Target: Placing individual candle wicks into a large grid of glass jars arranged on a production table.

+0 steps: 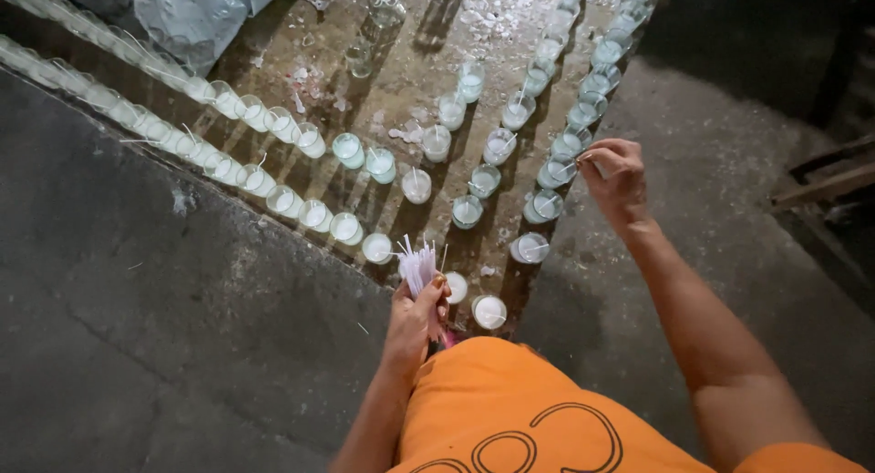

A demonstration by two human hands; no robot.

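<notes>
Our left hand point(415, 318) grips a bundle of white wicks point(418, 265) upright near the board's point(319, 35) near edge. Our right hand point(615, 177) pinches a single wick point(571, 166) over a glass of wax point(556, 172) by the right edge. A grey plastic bag point(191, 17) lies at the far left corner.

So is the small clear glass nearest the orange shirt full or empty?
Full: the small clear glass holds white wax nearly to its rim and stands upright.

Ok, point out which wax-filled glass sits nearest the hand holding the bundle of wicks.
The glass just right of the left hand, almost touching its fingers beside the wick bundle. The next glass lies farther right, apart from the hand.
</notes>
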